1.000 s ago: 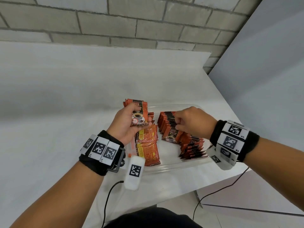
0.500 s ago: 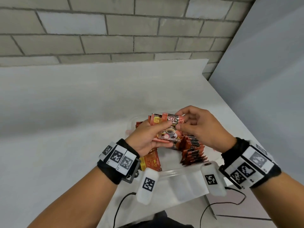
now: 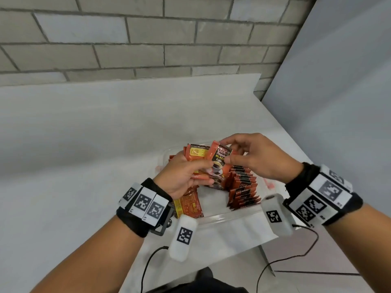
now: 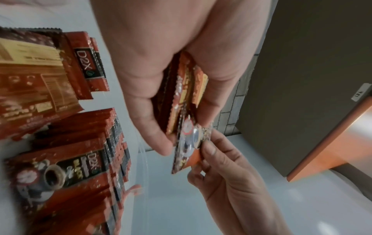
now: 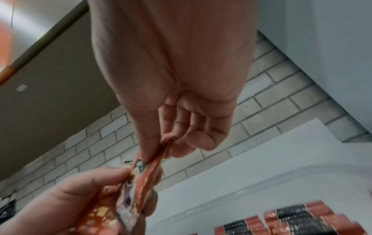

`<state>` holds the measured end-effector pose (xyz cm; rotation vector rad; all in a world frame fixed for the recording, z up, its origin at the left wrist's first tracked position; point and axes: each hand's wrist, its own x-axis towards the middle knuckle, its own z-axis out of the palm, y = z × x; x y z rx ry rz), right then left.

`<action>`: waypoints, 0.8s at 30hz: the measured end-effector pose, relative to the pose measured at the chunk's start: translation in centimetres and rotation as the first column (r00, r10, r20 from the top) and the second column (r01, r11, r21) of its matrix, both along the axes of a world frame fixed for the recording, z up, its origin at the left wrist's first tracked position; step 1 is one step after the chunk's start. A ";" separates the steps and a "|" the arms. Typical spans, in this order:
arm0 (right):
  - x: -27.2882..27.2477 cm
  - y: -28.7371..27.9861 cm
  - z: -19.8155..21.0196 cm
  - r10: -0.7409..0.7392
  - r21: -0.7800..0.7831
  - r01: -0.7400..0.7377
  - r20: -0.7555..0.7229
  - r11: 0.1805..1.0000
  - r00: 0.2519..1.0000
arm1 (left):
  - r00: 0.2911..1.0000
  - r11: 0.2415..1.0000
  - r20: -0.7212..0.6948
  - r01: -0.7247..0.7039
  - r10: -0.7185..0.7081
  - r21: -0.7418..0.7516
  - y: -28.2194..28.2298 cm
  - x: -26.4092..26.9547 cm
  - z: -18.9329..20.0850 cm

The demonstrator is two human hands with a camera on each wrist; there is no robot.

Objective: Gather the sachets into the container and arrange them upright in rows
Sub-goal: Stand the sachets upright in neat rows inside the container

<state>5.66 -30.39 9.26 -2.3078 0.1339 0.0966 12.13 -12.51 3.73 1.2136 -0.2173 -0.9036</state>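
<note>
Mid-sort: left hand [image 3: 184,176] gripping a stack of orange foil coffee sachets [image 3: 197,160], right hand [image 3: 257,159] pinching one red sachet [image 3: 220,155] off it. Next, probably slotting it upright into the row [image 3: 243,191] below, inside the clear plastic container [image 3: 232,216].

A plain indoor work corner, more like an office or a recording station than a home. A bare white table [image 3: 88,144] fills the view, and behind it from 10 to 1 o'clock runs a wall of painted grey brick [image 3: 148,39]. At 2 o'clock a smooth grey partition panel [image 3: 338,102] closes in the table's side. The left wrist view shows a wood-edged desk [image 4: 330,139] bearing a small numbered label [image 4: 361,93]. Thin black cables [image 3: 296,256] hang off the table's near edge at 5 o'clock.
</note>
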 end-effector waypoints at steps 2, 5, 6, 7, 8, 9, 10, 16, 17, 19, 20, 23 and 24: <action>0.8 -0.2 0.3 0.049 -0.044 -0.050 -0.024 0.998 0.999 | 0.995 0.996 -0.024 -0.092 0.093 0.020 0.8 0.7 -0.1; 2.2 -0.4 -1.1 0.069 -0.280 -0.106 -0.138 0.954 0.988 | 0.957 0.966 -0.131 -0.258 0.260 0.030 2.5 2.2 -0.7; 2.6 -0.2 -1.9 0.085 -0.358 -0.153 -0.200 0.921 0.976 | 0.946 0.959 -0.158 -0.283 0.284 0.029 3.1 2.6 -1.0; 2.9 0.0 -2.8 0.106 -0.417 -0.206 -0.250 0.885 0.962 | 0.939 0.955 -0.174 -0.296 0.295 0.024 3.7 2.9 -1.3; 3.2 0.3 -3.7 0.126 -0.459 -0.253 -0.289 0.852 0.949 | 0.935 0.953 -0.185 -0.304 0.302 0.016 4.0 3.1 -1.4; 3.4 0.6 -4.3 0.145 -0.492 -0.293 -0.316 0.820 0.938 | 0.932 0.950 -0.192 -0.312 0.308 0.009 4.3 3.2 -1.6; 3.6 0.9 -4.9 0.161 -0.516 -0.326 -0.338 0.792 0.927 | 0.928 0.948 -0.202 -0.319 0.313 0.001 4.4 3.3 -1.8; 4.5 1.7 -6.1 0.176 -0.624 -0.432 -0.430 0.651 0.886 | 0.917 0.940 -0.247 -0.337 0.315 -0.051 4.7 3.3 -2.2; 4.6 1.7 -6.2 0.169 -0.643 -0.438 -0.437 0.628 0.883 | 0.915 0.939 -0.253 -0.339 0.315 -0.054 4.7 3.3 -2.2; 4.6 1.9 -6.3 0.159 -0.689 -0.459 -0.455 0.561 0.876 | 0.912 0.939 -0.263 -0.339 0.313 -0.059 4.9 3.4 -2.1; 4.6 2.0 -6.3 0.159 -0.708 -0.478 -0.470 0.520 0.868 | 0.914 0.940 -0.264 -0.335 0.308 -0.062 4.9 3.5 -2.1; 4.6 2.2 -6.4 0.165 -0.722 -0.524 -0.510 0.452 0.844 | 0.917 0.944 -0.267 -0.323 0.296 -0.062 4.8 3.5 -2.1; 4.7 2.2 -6.5 0.165 -0.724 -0.533 -0.518 0.437 0.839 | 0.916 0.944 -0.270 -0.323 0.296 -0.060 4.8 3.5 -2.1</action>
